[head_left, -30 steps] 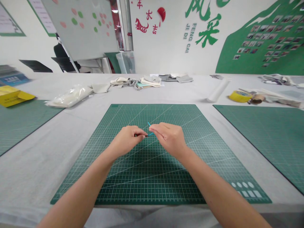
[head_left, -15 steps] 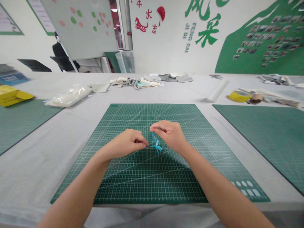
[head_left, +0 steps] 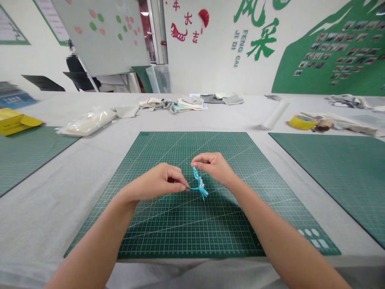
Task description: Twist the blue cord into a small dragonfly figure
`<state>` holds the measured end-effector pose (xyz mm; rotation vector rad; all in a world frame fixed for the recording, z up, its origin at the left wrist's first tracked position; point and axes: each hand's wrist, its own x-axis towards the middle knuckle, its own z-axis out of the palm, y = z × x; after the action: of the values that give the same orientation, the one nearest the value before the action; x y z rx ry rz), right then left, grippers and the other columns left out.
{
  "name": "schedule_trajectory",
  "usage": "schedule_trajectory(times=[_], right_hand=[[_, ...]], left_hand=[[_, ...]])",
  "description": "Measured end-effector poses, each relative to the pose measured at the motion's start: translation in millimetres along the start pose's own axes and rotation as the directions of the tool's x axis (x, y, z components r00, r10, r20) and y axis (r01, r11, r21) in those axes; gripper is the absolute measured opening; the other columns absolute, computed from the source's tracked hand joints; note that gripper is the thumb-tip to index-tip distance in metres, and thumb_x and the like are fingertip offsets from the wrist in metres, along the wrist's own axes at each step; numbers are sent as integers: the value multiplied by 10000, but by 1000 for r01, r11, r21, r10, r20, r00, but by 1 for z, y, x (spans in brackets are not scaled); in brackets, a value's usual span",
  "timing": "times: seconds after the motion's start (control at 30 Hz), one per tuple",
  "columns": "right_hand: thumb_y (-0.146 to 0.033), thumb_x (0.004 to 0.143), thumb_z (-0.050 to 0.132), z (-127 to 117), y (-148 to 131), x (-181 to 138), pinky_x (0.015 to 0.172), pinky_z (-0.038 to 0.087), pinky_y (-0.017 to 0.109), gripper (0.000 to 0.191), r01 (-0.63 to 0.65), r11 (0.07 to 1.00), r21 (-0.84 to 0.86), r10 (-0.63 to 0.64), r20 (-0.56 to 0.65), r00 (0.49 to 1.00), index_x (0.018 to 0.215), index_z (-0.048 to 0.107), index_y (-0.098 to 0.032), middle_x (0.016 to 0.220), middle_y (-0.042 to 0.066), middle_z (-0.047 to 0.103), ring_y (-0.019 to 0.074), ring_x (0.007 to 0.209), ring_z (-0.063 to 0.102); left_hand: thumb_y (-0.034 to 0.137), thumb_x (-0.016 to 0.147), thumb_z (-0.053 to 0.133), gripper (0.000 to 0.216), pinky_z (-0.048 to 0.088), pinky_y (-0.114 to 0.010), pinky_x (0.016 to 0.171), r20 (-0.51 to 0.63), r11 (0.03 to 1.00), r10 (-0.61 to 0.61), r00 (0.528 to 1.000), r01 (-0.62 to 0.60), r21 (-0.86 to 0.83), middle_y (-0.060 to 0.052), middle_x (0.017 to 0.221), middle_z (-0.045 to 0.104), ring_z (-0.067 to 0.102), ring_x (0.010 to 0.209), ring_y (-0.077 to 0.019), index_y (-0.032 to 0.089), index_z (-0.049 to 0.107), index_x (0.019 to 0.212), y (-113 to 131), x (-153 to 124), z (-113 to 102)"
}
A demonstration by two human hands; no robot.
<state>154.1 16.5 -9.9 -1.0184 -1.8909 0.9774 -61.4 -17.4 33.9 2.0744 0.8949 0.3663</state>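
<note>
A thin blue cord [head_left: 199,185] with a small loop and loose ends hangs just above the middle green cutting mat [head_left: 195,237]. My left hand [head_left: 159,182] is closed in a pinch on the cord's left end. My right hand [head_left: 214,165] is closed in a pinch on the top of the loop, slightly higher and to the right. Both hands hover over the centre of the mat, a few centimetres apart.
Two more green mats [head_left: 339,164] [head_left: 24,154] lie right and left. Further back on the grey table are a clear plastic bag [head_left: 87,121], folded fabric pieces [head_left: 189,102], a white roll [head_left: 275,114], yellow tape [head_left: 301,122] and a yellow box [head_left: 15,120].
My hands have drawn apart. The left moved down and toward me, the right stayed higher, and the blue cord, bunched between the fingertips before, now shows as a loop with tails.
</note>
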Motion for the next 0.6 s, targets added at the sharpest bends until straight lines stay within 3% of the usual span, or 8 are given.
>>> schedule_trajectory(times=[0.13,0.23,0.4,0.6], right_hand=[[-344,755,651,3,9,3,533,349,234,202,-105,987,122,104,18,994,766,689,-146,597,-16,578,89,540,445],[-342,737,653,8,13,3,496,302,222,207,-177,966,190,173,37,984,754,679,-137,560,-31,532,76,508,388],[-336,736,658,17,11,1,488,235,217,194,-203,958,201,197,51,979,710,658,-144,517,-67,405,62,497,297],[-322,751,647,15,4,-2,469,242,218,169,-166,977,131,161,46,986,714,668,-159,495,-70,378,67,480,296]], left_hand=[[253,802,590,174,427,-248,646,-82,998,5,997,-9,-58,-33,763,681,591,708,-153,197,755,814,1,-1,-2],[294,792,611,173,429,-263,646,-226,991,-53,973,23,-132,-42,767,681,581,713,-162,181,742,803,-1,-1,-2],[344,778,636,206,390,-254,587,-449,966,-180,875,70,-250,-37,719,667,529,635,-133,160,727,797,-8,3,-1],[324,732,663,182,325,-240,501,-552,933,-292,781,105,-345,-18,623,627,462,541,-111,163,727,788,-14,7,-1]])
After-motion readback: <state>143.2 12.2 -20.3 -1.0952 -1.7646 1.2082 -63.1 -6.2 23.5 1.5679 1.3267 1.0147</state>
